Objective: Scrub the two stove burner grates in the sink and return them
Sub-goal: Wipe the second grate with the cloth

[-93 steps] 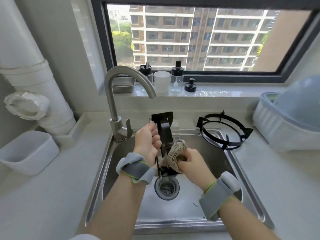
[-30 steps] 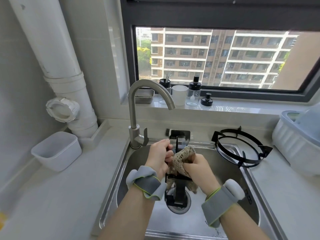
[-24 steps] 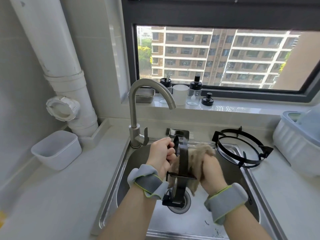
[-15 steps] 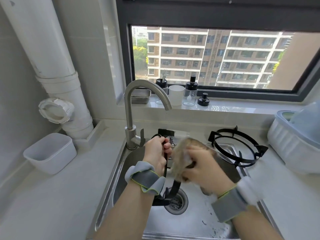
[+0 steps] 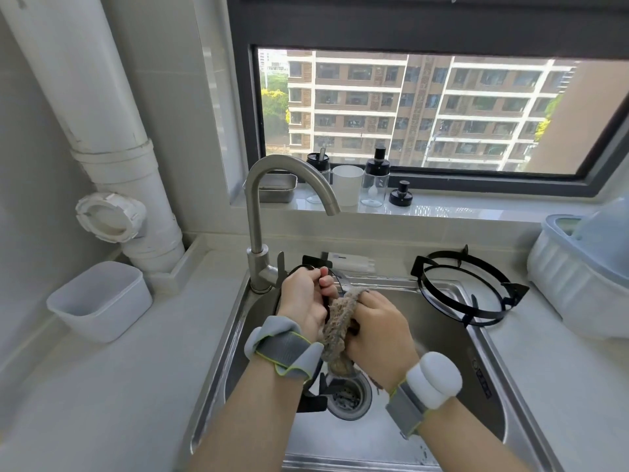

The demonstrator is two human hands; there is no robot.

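My left hand [image 5: 304, 303] grips the upper rim of a black burner grate [image 5: 311, 401], held on edge over the steel sink [image 5: 490, 376]; most of the grate is hidden behind my hands and wrists. My right hand [image 5: 377, 325] presses a beige mesh scrubbing cloth [image 5: 337, 330] against the grate's right side. The second black burner grate [image 5: 466, 289] rests at the sink's back right corner, partly over the rim, apart from both hands.
A curved steel faucet [image 5: 258, 212] stands at the sink's back left, its spout above my hands. The drain strainer [image 5: 349, 396] lies below the grate. A white bin [image 5: 98, 299] sits on the left counter, a dish rack [image 5: 582, 270] at right, bottles and a cup on the windowsill.
The grate has been turned in my left hand and its lower end has shifted left of the drain. My right hand with the cloth has slid up and down the grate, ending lower.
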